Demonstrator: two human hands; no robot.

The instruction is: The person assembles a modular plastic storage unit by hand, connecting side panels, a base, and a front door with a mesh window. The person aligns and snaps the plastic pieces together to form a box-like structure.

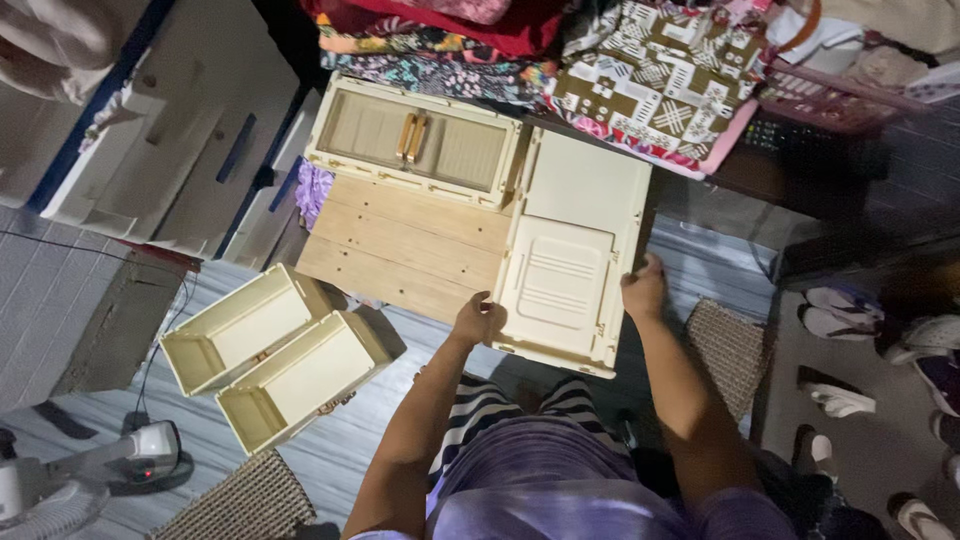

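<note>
My left hand (478,320) and right hand (643,288) clamp the cream panel (570,262) beside the wooden board (415,245); uneven grip could pinch fingers.

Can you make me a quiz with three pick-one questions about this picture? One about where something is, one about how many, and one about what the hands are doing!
1. Where are the small open cream boxes?
A. On the floor left of the wooden panel
B. On top of the patterned cloths
C. In the person's lap

2. How many small open cream boxes are there?
A. One
B. Two
C. Four

3. What are the hands doing?
A. Hanging free
B. Both gripping the cream panel
C. Holding a shoe

Answers: 1 A, the open cream boxes sit on the floor left of the wooden panel. 2 B, two lie side by side. 3 B, the left hand and right hand grip opposite edges of the cream panel.
</note>
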